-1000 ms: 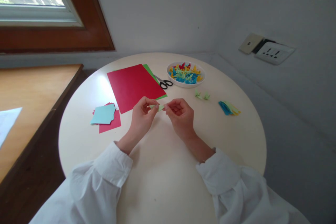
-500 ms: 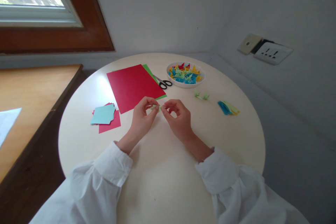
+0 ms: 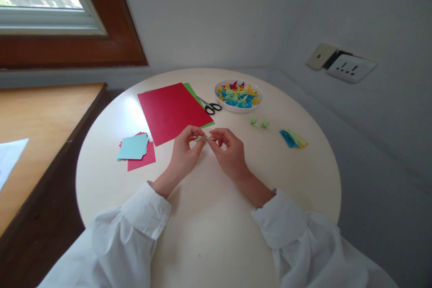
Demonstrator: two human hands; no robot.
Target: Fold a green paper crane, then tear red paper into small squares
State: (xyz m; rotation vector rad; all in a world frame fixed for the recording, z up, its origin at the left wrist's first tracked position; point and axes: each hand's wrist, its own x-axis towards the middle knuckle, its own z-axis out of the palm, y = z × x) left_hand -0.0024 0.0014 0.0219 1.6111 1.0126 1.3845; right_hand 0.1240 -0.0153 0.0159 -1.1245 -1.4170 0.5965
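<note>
Over the middle of the round cream table (image 3: 209, 225), my left hand (image 3: 184, 153) and my right hand (image 3: 227, 152) meet fingertip to fingertip. Both pinch a small folded piece of light green paper (image 3: 204, 138), which is mostly hidden by the fingers. The fingers of each hand are curled closed on it. A large red sheet (image 3: 172, 110) lies just beyond the hands, on top of a green sheet (image 3: 194, 93).
Black-handled scissors (image 3: 211, 107) lie next to a white bowl (image 3: 238, 107) of coloured folded papers. Two small green folded pieces (image 3: 259, 122) and a blue-yellow paper stack (image 3: 293, 138) sit to the right. Light blue squares (image 3: 133, 147) rest on red paper at left. A wooden ledge (image 3: 37, 135) borders the table.
My hands have drawn closer together, and the green paper between them shows shorter than a second ago. Nothing else on the table has moved.
</note>
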